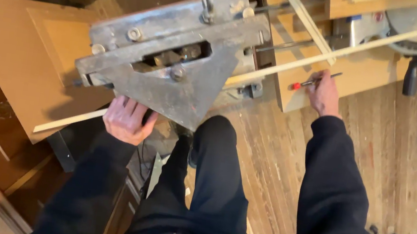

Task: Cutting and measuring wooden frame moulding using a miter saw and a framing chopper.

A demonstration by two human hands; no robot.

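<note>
Over the worn plank floor (268,159), my left hand (127,120) gripped the grey metal jig's (173,57) handle; my right hand (324,93), closed on a red-tipped pencil (313,84), met the long pale wooden strip (339,51) running right from the jig along the tabletop (358,73) edge.

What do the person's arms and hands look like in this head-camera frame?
Both arms are covered by long, loose black fabric sleeves ending at the wrists, plain and without markings. The left hand and right hand are bare: no gloves, and no rings or watch that I can make out. The trousers are black too.
</note>
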